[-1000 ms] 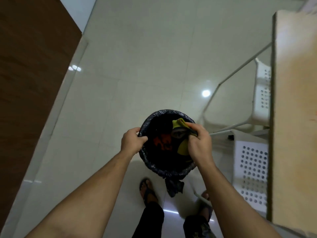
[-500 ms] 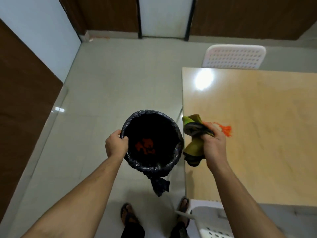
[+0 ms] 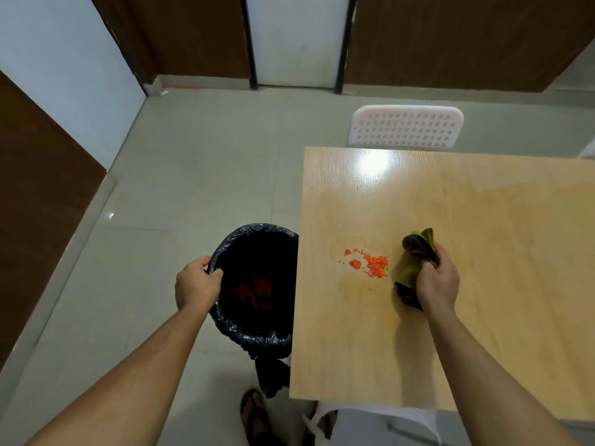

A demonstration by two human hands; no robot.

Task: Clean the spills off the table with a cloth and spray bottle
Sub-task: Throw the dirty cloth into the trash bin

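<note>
A small heap of orange crumbs lies on the light wooden table near its left edge. My right hand is shut on a bunched green and dark cloth, resting on the table just right of the crumbs. My left hand grips the rim of a bin lined with a black bag, held against the table's left edge. Orange bits lie inside the bin. No spray bottle is in view.
A white perforated chair stands at the table's far side, and another white chair sits at the near edge. My sandalled feet are on the pale tiled floor. Brown wall panels run along the left and back.
My right hand carried the cloth from over the bin onto the table, right of the crumbs. The bin came up beside the table edge, and my view rose from the floor.
</note>
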